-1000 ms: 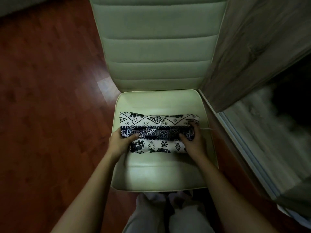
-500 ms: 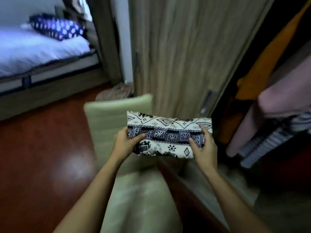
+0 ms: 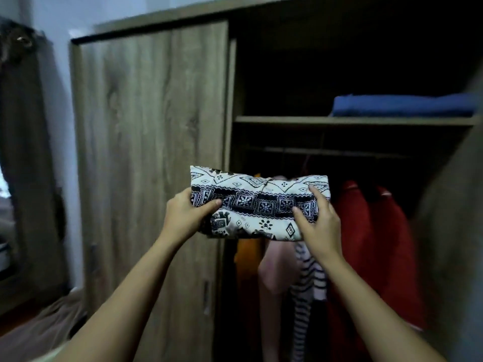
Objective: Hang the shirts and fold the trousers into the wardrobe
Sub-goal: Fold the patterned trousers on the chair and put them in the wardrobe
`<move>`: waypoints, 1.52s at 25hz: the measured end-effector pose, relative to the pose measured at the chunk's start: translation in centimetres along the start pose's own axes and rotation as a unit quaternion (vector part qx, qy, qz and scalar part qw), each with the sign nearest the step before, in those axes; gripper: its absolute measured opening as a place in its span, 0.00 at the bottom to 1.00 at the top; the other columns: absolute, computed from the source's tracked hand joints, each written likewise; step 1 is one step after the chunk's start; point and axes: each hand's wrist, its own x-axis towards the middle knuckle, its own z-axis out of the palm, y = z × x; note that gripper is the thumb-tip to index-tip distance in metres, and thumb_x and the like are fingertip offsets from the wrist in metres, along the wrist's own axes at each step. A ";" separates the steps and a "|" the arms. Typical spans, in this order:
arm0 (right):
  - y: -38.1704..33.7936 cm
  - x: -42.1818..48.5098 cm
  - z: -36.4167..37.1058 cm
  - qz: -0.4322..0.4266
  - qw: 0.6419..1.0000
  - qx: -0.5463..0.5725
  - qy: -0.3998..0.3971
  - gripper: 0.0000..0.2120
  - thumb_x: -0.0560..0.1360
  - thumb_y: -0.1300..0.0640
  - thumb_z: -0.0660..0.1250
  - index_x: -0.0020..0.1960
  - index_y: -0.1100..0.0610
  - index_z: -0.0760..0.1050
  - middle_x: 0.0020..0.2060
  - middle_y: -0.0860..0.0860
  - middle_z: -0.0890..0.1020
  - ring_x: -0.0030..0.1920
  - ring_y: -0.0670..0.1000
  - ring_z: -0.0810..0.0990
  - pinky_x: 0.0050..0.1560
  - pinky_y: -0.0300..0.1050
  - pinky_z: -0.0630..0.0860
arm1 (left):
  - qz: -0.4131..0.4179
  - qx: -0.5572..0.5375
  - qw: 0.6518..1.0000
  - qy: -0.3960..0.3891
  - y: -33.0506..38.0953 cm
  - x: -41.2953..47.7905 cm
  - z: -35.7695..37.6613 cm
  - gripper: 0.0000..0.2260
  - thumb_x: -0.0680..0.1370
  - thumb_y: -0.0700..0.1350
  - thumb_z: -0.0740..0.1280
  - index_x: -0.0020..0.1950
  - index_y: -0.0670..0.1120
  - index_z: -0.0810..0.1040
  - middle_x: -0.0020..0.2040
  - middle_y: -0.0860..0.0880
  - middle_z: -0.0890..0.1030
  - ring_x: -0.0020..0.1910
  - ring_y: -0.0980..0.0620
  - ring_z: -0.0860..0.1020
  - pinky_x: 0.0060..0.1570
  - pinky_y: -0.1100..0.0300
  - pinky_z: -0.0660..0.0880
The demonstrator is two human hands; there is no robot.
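The folded trousers (image 3: 257,205), white with a black patterned band, are held up in the air in front of the open wardrobe. My left hand (image 3: 184,218) grips their left end, thumb on top. My right hand (image 3: 320,223) grips the right end the same way. Behind them the wardrobe shelf (image 3: 352,120) carries a folded blue garment (image 3: 402,105) at its right. Under the shelf, shirts hang from a rail (image 3: 326,152): an orange one (image 3: 248,254), a pink one (image 3: 277,267), a striped one (image 3: 308,283) and a red one (image 3: 376,252).
The wardrobe's closed wooden door (image 3: 151,152) fills the left half. Another door edge (image 3: 454,231) stands at the far right. A dark wooden frame (image 3: 23,165) stands at the left by the pale wall. The shelf's left part shows bare wood.
Both hands lifted the folded trousers off the chair seat and raised them to the wardrobe opening. My view swung up from the chair to the shelf and rail.
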 end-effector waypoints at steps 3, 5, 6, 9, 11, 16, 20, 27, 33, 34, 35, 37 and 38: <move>1.2 5.3 -6.4 -0.041 0.995 -0.056 0.074 0.26 0.71 0.60 0.71 0.67 0.62 0.69 0.62 0.60 0.76 0.63 0.58 0.74 0.63 0.39 0.64 | 0.072 -0.038 0.997 -0.016 6.8 3.8 4.9 0.15 0.68 0.51 0.76 0.51 0.47 0.82 0.45 0.52 0.83 0.45 0.58 0.78 0.44 0.64 0.70; 1.4 8.7 -10.0 -0.059 0.989 -0.092 0.098 0.27 0.71 0.59 0.71 0.68 0.61 0.68 0.62 0.60 0.76 0.64 0.58 0.73 0.64 0.40 0.64 | 0.101 -0.063 0.993 -0.025 10.4 5.9 7.3 0.15 0.68 0.51 0.76 0.52 0.47 0.82 0.44 0.54 0.82 0.45 0.58 0.79 0.44 0.64 0.70; 1.4 10.5 -11.9 -0.066 0.986 -0.110 0.107 0.27 0.72 0.58 0.70 0.68 0.61 0.68 0.63 0.60 0.75 0.64 0.58 0.72 0.65 0.41 0.64 | 0.119 -0.083 0.989 -0.031 12.3 6.9 8.6 0.15 0.68 0.51 0.76 0.52 0.47 0.82 0.45 0.54 0.82 0.45 0.57 0.79 0.44 0.64 0.71; 1.2 16.4 -17.4 -0.095 0.973 -0.166 0.127 0.27 0.73 0.56 0.69 0.70 0.60 0.66 0.64 0.60 0.74 0.66 0.57 0.71 0.64 0.39 0.63 | 0.162 -0.125 0.978 -0.032 17.6 10.4 12.6 0.16 0.68 0.51 0.76 0.52 0.47 0.82 0.47 0.51 0.84 0.47 0.55 0.80 0.49 0.61 0.75; 1.1 19.8 -19.8 -0.098 0.968 -0.195 0.123 0.28 0.74 0.56 0.68 0.70 0.59 0.64 0.65 0.59 0.73 0.67 0.56 0.70 0.65 0.41 0.63 | 0.176 -0.137 0.974 -0.026 20.8 12.3 14.6 0.16 0.68 0.52 0.76 0.52 0.46 0.82 0.47 0.50 0.84 0.47 0.54 0.80 0.50 0.60 0.75; 2.6 27.1 -23.3 -0.095 0.957 -0.233 0.146 0.28 0.75 0.55 0.66 0.72 0.58 0.62 0.65 0.62 0.71 0.67 0.59 0.69 0.65 0.47 0.65 | 0.188 -0.181 0.965 -0.018 26.5 17.2 19.7 0.16 0.68 0.52 0.76 0.51 0.46 0.82 0.47 0.50 0.84 0.47 0.53 0.81 0.51 0.57 0.77; 4.3 33.0 -24.1 -0.059 0.946 -0.292 0.131 0.26 0.77 0.56 0.62 0.73 0.58 0.58 0.63 0.66 0.70 0.64 0.64 0.69 0.63 0.51 0.66 | 0.172 -0.195 0.965 -0.020 30.0 21.4 23.3 0.22 0.68 0.51 0.76 0.57 0.45 0.76 0.49 0.51 0.79 0.48 0.53 0.77 0.45 0.61 0.71; 8.7 38.9 -23.6 0.115 0.902 -0.415 0.033 0.25 0.76 0.50 0.62 0.70 0.56 0.62 0.64 0.65 0.71 0.64 0.66 0.70 0.61 0.52 0.69 | 0.055 -0.145 0.982 -0.105 30.3 27.4 30.3 0.34 0.71 0.48 0.74 0.73 0.49 0.61 0.64 0.42 0.75 0.61 0.41 0.75 0.60 0.52 0.74; 8.0 38.3 -22.4 0.061 0.770 -0.629 0.083 0.18 0.77 0.49 0.61 0.62 0.58 0.74 0.62 0.60 0.72 0.61 0.62 0.71 0.52 0.51 0.72 | 0.110 0.090 0.985 -0.094 30.3 28.2 30.3 0.23 0.74 0.59 0.66 0.65 0.50 0.75 0.67 0.41 0.70 0.62 0.40 0.73 0.62 0.50 0.72; 7.7 38.1 -22.0 0.001 0.734 -0.669 0.111 0.16 0.77 0.51 0.61 0.61 0.57 0.75 0.61 0.58 0.71 0.61 0.61 0.70 0.49 0.51 0.71 | 0.163 0.122 0.976 -0.074 30.7 27.7 29.9 0.23 0.75 0.59 0.64 0.66 0.51 0.74 0.68 0.40 0.68 0.63 0.40 0.72 0.63 0.49 0.71; 7.6 37.9 -21.7 -0.075 0.726 -0.673 0.124 0.15 0.77 0.53 0.60 0.60 0.56 0.74 0.61 0.58 0.71 0.60 0.61 0.69 0.49 0.52 0.71 | 0.235 0.132 0.961 -0.064 31.2 27.1 29.5 0.22 0.77 0.59 0.61 0.67 0.52 0.73 0.68 0.41 0.69 0.64 0.40 0.71 0.63 0.50 0.71; 7.6 37.7 -20.9 -0.167 0.779 -0.601 0.060 0.19 0.78 0.48 0.55 0.66 0.54 0.69 0.63 0.58 0.72 0.61 0.61 0.70 0.56 0.54 0.70 | 0.344 0.157 0.919 -0.107 31.8 25.8 29.3 0.22 0.77 0.64 0.56 0.67 0.56 0.72 0.66 0.45 0.74 0.63 0.43 0.73 0.60 0.50 0.72; 7.7 37.7 -20.8 -0.146 0.821 -0.552 -0.003 0.23 0.78 0.43 0.52 0.70 0.50 0.64 0.66 0.58 0.71 0.64 0.61 0.70 0.61 0.56 0.67 | 0.363 0.184 0.903 -0.138 32.0 25.3 29.6 0.25 0.74 0.68 0.55 0.66 0.59 0.71 0.64 0.47 0.76 0.62 0.44 0.74 0.58 0.50 0.73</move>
